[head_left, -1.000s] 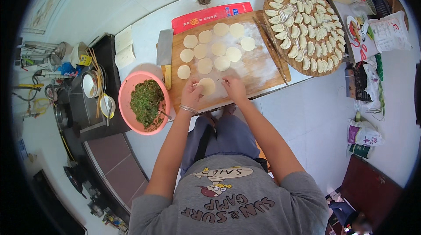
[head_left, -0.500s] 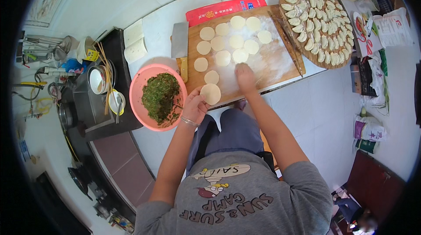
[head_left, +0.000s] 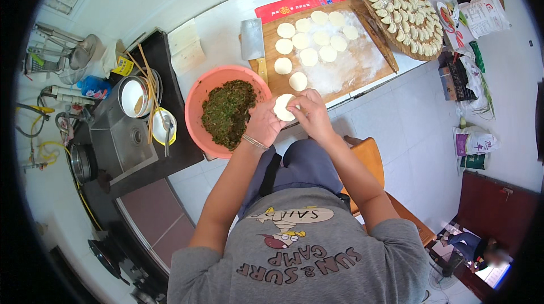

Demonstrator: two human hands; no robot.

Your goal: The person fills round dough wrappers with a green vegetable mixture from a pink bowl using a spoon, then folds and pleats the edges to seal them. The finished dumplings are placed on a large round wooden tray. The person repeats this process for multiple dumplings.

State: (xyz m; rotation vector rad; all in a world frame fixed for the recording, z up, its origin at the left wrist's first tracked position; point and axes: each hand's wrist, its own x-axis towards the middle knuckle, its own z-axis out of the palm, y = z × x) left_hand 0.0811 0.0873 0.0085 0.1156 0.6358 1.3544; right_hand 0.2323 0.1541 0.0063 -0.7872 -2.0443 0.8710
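A: White kitchen counter, viewed from above. Set out upon it?

B: Mainly a wooden board, dusted with flour and laid with flat dough rounds in loose rows. Along its left side, a cleaver and a pink bowl of green filling.

A: And the left hand?

B: Just beside the bowl, fingers curled around a single dough round. Held clear, at the near edge of the board.

A: The right hand?

B: Fingertips narrow, drawn close together over the right edge of the same round. Cannot tell whether pinching or merely touching.

A: Progress, as far as visible?

B: Finished: many folded dumplings, crowded on a round tray at far right. Remaining: thirteen rounds on the board, all flat and unfilled, plus one in hand, seemingly also bare. Filling heaped and plentiful. Judging by numbers alone, probably well past halfway for this batch.
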